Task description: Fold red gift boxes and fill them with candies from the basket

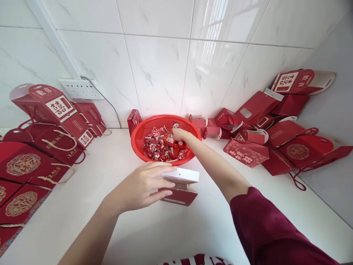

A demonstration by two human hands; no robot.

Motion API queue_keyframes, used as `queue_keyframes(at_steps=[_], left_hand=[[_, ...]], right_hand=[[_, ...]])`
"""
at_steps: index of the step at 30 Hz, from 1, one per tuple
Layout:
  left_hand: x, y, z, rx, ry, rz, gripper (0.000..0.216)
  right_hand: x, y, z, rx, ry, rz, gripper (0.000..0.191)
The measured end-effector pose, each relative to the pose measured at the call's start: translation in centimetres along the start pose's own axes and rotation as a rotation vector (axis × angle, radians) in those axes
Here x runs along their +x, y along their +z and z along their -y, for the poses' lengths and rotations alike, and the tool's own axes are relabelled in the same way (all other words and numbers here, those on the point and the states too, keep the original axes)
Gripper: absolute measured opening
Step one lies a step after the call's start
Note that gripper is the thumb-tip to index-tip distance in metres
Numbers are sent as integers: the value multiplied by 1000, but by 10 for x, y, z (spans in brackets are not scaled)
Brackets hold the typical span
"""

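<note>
Left hand (pixel 147 186) loosely open against red box (pixel 183 197) on bench (pixel 118 151); right hand (pixel 179 134) among small wrapped pieces (pixel 158 145) in red basket (pixel 136 145), grip hidden, cannot tell.

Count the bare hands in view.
2. The left hand touches the open red-and-white cardboard box; the right hand reaches into the round red plastic basket of small red packets.

I see window glare (pixel 217 18) on marbled tiles (pixel 157 62) upper right, sockets (pixel 81 89) at left, white tabletop (pixel 138 235) spanning the bottom.
</note>
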State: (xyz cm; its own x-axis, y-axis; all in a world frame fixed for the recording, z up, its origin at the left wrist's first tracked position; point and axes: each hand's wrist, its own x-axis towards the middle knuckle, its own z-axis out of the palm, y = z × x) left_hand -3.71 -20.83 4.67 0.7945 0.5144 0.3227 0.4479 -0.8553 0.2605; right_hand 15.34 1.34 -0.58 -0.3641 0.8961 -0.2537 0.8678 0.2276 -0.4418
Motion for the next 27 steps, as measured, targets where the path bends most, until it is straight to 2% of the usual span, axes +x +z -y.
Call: queue_keyframes(at_steps=[4,8,10,13,15,17,19,21,24,27], left_hand=[[-6,-10,0,36,9,-102,21],[-7,-14,11,34,-51,-311,21],[-7,-17,20,-36,-157,-459,17],[-1,-21,38,-167,-454,-585,15],[9,-20,51,-256,-647,-554,27],[24,-16,62,-377,-742,-499,44],[37,-7,68,-537,-737,-464,53],[47,4,71,-680,-722,-435,52],[51,17,72,-785,-752,-371,46],[48,23,73,-873,-765,-364,39]], right_hand=[[18,0,-11,16,71,45,27],[13,-5,-22,112,-11,26,32],[2,-10,-26,194,-87,-11,35],[-29,-14,-25,336,-186,-109,38],[-54,-13,-21,458,-248,-175,41],[-79,-7,-13,670,-341,-230,42],[-98,-1,-3,889,-431,-252,42],[-110,6,4,1025,-481,-242,41],[-114,14,6,1133,-479,-216,36],[-111,18,2,1213,-448,-182,35]])
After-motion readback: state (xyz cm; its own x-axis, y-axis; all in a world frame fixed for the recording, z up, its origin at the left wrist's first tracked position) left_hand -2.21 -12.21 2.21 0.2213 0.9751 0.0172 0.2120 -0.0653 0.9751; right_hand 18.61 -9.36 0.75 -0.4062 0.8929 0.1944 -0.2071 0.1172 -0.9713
